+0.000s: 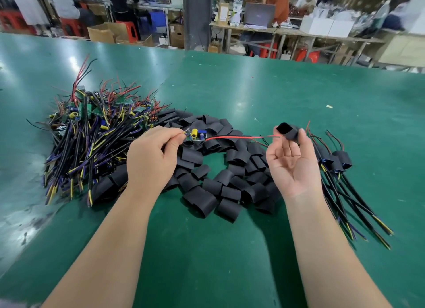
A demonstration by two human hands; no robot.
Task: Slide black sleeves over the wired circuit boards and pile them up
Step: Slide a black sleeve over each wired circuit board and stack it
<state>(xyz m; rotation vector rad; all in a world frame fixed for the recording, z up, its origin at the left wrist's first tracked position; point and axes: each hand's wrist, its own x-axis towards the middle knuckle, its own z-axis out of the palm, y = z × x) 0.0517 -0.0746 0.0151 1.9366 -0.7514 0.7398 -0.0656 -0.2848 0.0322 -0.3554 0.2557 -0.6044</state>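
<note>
The left hand hides the left end of the circuit board.

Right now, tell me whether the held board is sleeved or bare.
Bare. The circuit board is fully exposed; the black sleeve is apart, in the right hand.

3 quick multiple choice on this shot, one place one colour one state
1. The sleeved boards lie:
A. at the far edge
B. right of the right hand
C. between the hands

2. Wires from the circuit board in the left hand are:
A. red and black
B. white and green
C. all blue

3. The sleeve in the right hand is:
A. over the board
B. off the board
C. flat on the table

B, they lie beyond the right hand; A, one red and one black wire reach rightward; B, the board is bare, apart from the sleeve.
</note>
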